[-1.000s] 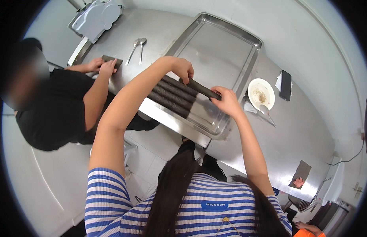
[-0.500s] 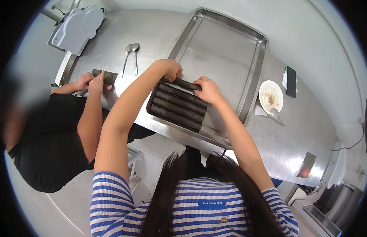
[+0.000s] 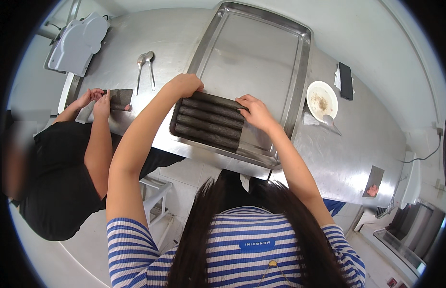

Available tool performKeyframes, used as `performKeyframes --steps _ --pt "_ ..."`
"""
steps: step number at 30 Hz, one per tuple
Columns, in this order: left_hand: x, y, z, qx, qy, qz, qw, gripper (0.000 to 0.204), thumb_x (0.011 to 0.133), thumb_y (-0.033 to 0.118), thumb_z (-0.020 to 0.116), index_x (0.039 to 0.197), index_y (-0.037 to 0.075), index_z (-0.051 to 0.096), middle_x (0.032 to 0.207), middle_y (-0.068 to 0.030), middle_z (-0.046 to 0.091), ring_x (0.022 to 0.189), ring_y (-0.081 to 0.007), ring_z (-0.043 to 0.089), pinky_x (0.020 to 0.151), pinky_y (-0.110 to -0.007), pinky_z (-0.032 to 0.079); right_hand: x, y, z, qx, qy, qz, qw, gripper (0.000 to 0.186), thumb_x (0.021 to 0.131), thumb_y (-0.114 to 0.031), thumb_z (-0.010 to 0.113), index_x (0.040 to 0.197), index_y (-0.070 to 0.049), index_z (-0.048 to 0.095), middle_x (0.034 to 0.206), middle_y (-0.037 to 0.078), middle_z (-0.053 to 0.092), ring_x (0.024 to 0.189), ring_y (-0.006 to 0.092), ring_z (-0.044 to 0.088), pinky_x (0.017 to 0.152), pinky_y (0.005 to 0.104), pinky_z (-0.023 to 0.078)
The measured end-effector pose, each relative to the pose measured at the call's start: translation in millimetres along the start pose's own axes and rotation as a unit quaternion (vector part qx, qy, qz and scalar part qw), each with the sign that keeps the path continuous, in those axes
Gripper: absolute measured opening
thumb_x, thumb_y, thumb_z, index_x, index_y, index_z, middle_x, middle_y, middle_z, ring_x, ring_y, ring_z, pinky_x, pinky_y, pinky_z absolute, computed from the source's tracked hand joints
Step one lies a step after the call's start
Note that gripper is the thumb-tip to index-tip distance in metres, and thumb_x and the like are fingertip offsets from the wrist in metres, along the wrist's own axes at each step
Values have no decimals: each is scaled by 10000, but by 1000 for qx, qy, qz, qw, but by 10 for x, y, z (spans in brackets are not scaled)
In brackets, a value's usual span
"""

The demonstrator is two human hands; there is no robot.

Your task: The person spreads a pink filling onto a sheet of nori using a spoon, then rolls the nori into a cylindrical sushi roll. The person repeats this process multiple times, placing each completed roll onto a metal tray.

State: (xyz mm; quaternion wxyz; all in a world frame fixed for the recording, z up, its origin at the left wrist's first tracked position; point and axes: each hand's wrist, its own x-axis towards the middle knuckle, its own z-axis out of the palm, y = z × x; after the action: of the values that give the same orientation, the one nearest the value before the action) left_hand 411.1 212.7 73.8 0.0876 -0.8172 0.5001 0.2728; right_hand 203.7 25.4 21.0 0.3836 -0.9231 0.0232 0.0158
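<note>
At the left end of a dark wrapped roll [image 3: 218, 101] is my left hand [image 3: 189, 85], its fingers curled down around it. My right hand [image 3: 252, 110] grips the roll's right end, thumb toward me. The roll lies along the back of a row of several similar dark rolls [image 3: 203, 131], side by side in the near left part of a large steel tray [image 3: 306, 53]. Just right of the tray are a white bowl [image 3: 316, 96] with speckled residue and a spoon [image 3: 330, 122].
At left a person [image 3: 59, 177] in black handles a dark sheet [image 3: 119, 95] with pink filling. Two pieces of cutlery [image 3: 146, 72], a grey machine [image 3: 74, 45] and a phone [image 3: 345, 79] rest on the steel table [image 3: 328, 153]. Another sheet with pink filling [image 3: 375, 181] lies at right.
Both my hands have moved left with the roll and lowered it alongside the other rolls in the tray. The person at left has moved their hands on their sheet.
</note>
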Motion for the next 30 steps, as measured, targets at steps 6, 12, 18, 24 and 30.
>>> performKeyframes --steps 6,12,18,24,30 --pt "-6 38 -40 17 -12 -5 1000 389 711 -94 578 1027 110 681 982 -94 690 951 -296 653 800 -401 529 -39 40 27 24 18 -6 1000 329 853 -76 581 1174 -11 618 1158 131 601 1059 322 579 905 394 477" --pt "63 79 22 -53 4 39 998 461 728 -123 531 1086 131 670 1029 -93 684 1006 -291 638 851 -393 518 -7 125 39 54 6 -11 998 338 862 -48 484 1166 2 621 1153 151 608 1062 333 578 920 399 468" --pt "70 345 -21 -33 -15 44 998 504 744 -113 524 1154 154 648 1146 -82 655 1088 -271 607 910 -390 505 58 174 -5 33 -29 -10 999 336 878 -78 505 1188 -1 610 1196 155 593 1084 328 578 953 387 454" --pt "-267 302 -189 6 118 -144 982 469 788 -39 530 1198 172 619 1195 -94 623 1100 -293 601 903 -410 502 -281 -103 -436 -104 123 -57 985 448 888 -162 548 1316 -35 499 1282 156 522 1155 334 525 983 426 433" --pt "-1034 590 -456 8 232 -243 942 417 798 -10 504 1181 115 609 1172 -144 616 1064 -331 606 875 -447 495 -1864 475 -1409 -113 326 -25 938 418 844 -63 602 1261 -64 568 1216 131 556 1118 317 541 948 418 444"
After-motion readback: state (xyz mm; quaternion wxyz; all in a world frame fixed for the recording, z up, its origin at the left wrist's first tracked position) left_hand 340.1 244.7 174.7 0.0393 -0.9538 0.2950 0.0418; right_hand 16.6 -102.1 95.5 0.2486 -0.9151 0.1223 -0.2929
